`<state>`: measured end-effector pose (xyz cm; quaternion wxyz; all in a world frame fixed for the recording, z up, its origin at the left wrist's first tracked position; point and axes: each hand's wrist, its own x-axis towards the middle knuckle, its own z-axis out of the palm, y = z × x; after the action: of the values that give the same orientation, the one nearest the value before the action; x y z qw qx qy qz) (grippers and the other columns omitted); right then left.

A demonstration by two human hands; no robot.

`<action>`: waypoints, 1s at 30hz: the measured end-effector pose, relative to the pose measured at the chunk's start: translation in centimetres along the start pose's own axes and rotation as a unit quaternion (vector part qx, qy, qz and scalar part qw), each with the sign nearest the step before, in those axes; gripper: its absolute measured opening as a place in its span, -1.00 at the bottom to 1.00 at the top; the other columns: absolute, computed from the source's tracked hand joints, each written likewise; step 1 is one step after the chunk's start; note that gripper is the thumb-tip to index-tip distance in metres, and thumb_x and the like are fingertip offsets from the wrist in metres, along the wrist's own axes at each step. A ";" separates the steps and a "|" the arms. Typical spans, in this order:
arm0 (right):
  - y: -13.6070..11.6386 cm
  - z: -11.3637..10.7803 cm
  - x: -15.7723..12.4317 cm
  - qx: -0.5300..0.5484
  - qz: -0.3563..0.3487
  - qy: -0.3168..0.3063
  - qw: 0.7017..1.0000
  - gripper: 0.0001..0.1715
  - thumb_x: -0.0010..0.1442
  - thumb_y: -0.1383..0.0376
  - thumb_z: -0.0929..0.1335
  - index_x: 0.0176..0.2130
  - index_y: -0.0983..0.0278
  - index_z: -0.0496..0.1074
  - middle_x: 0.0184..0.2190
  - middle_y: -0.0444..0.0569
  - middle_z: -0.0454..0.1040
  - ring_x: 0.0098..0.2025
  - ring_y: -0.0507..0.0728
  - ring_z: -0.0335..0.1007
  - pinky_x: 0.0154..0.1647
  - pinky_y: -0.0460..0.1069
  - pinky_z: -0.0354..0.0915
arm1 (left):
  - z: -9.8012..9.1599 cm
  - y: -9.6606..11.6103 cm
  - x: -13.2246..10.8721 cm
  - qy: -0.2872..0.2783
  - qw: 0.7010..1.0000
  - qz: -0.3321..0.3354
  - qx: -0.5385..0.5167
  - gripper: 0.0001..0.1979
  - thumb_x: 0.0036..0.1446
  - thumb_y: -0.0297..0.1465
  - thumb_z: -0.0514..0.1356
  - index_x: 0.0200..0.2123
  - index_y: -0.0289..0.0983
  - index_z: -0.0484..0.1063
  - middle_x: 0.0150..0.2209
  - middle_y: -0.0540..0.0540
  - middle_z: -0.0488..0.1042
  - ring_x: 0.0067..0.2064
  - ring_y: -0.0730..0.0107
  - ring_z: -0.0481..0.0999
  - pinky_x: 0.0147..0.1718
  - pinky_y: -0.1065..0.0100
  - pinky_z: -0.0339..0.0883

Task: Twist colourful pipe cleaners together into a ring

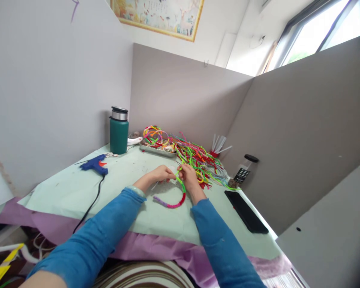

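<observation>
A curved band wrapped in pipe cleaners (pixel 175 198), green then red, pink and purple, rests on the pale green table cover (pixel 72 188). My left hand (pixel 160 174) and my right hand (pixel 188 176) meet at its upper green end, both with fingers pinched closed on the green pipe cleaner there. Both arms wear blue sleeves. A loose heap of coloured pipe cleaners (pixel 198 158) lies just beyond my right hand.
A blue glue gun (pixel 93 164) with a black cord lies at the left. A green flask (pixel 119 132) stands at the back, beside a metal tray (pixel 157 148) of looped pipe cleaners. A black phone (pixel 246 212) lies at the right, near a small jar (pixel 243 172). Grey partitions surround the table.
</observation>
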<state>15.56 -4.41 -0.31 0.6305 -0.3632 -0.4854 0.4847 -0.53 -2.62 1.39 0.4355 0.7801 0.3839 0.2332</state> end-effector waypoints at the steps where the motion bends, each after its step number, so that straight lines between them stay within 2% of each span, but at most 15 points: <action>1: -0.2 0.0 -0.1 0.037 0.012 -0.012 0.999 -0.79 -0.06 0.20 0.36 -0.46 0.27 0.28 -0.56 -0.18 0.36 -0.69 -0.09 0.10 -0.73 -0.15 -0.06 | 0.0 0.0 0.0 -0.001 1.000 -0.003 -0.001 -0.63 -0.17 -0.13 0.20 -0.55 -0.38 0.45 -0.65 0.00 0.33 -0.69 0.60 0.15 -0.71 0.47 0.00; 7: -0.5 -0.2 -0.1 0.145 0.040 -0.035 0.988 -0.74 -0.10 0.29 0.41 -0.35 0.25 0.31 -0.57 -0.23 0.32 -0.68 -0.11 0.10 -0.73 -0.18 0.00 | 0.0 0.2 -0.1 -0.011 1.000 -0.012 0.001 -0.64 -0.17 -0.15 0.20 -0.50 -0.38 0.49 -0.67 0.02 0.32 -0.70 0.61 0.13 -0.70 0.47 -0.01; 13: -0.2 -0.2 0.1 0.153 0.014 0.032 0.988 -0.79 -0.10 0.35 0.41 -0.43 0.27 0.29 -0.52 -0.18 0.39 -0.59 -0.07 0.25 -0.59 -0.15 0.25 | 0.0 0.5 -0.3 -0.020 1.000 0.005 -0.011 -0.65 -0.16 -0.15 0.20 -0.58 -0.38 0.44 -0.68 0.02 0.30 -0.70 0.60 0.13 -0.71 0.47 -0.02; 16: -0.2 -0.1 0.1 0.149 0.005 0.052 0.988 -0.82 -0.08 0.34 0.41 -0.44 0.28 0.31 -0.50 -0.16 0.41 -0.58 -0.07 0.26 -0.55 -0.14 0.29 | 0.0 0.4 -0.2 -0.024 1.000 0.008 -0.005 -0.65 -0.15 -0.15 0.19 -0.59 -0.38 0.43 -0.68 0.02 0.30 -0.71 0.60 0.13 -0.72 0.46 -0.01; 30: 0.2 -1.0 0.6 0.146 -0.004 0.079 0.986 -0.77 -0.09 0.26 0.41 -0.42 0.26 0.29 -0.59 -0.23 0.34 -0.69 -0.10 0.13 -0.71 -0.17 0.08 | -0.1 1.3 -1.1 -0.055 0.998 -0.007 0.035 -0.70 -0.15 -0.21 0.20 -0.54 -0.38 0.49 -0.69 0.01 0.32 -0.68 0.59 0.16 -0.71 0.48 0.02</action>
<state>16.52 -3.81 -0.57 0.7149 -0.3027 -0.3594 0.5178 -0.73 -3.86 2.52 0.4298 0.8038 0.3729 0.1734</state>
